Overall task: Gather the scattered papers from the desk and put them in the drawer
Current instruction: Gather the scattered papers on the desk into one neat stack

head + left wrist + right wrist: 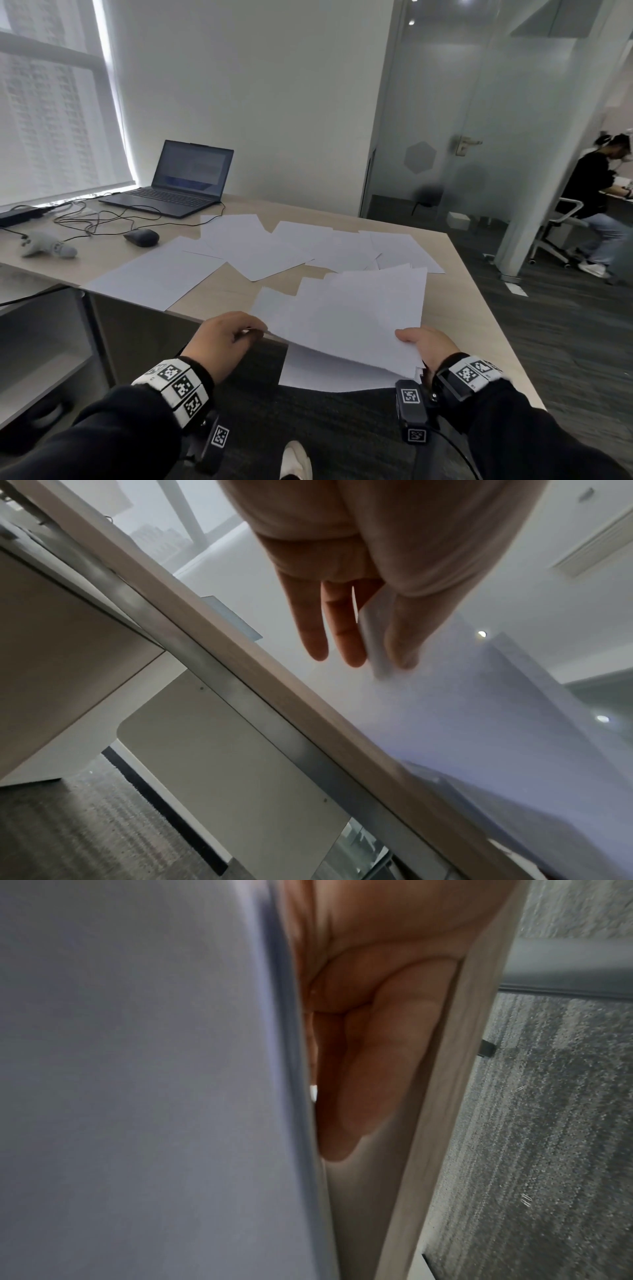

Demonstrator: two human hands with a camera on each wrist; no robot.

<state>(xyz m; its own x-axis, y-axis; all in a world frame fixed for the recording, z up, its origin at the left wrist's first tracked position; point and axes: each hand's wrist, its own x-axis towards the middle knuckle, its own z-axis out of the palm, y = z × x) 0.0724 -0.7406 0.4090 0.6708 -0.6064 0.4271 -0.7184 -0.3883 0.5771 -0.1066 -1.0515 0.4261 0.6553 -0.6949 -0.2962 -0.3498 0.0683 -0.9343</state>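
A loose stack of white papers [359, 315] hangs over the near edge of the light wood desk [472, 318], lifted a little off it. My left hand [253, 330] pinches the stack's left corner; in the left wrist view the sheet [479, 710] sits between thumb and fingers of that hand [377, 661]. My right hand [411, 342] grips the stack's lower right corner, thumb on top. In the right wrist view its fingers [359, 1083] lie under the papers [137, 1069]. More sheets [253, 246] lie scattered farther back, one large sheet [154, 274] at the left edge.
At the desk's back left are an open laptop [185, 181], a black mouse [141, 237], tangled cables [89, 219] and a grey plush toy [48, 245]. A white shelf unit [41, 342] stands below on the left. A person [596, 192] sits beyond the glass partition.
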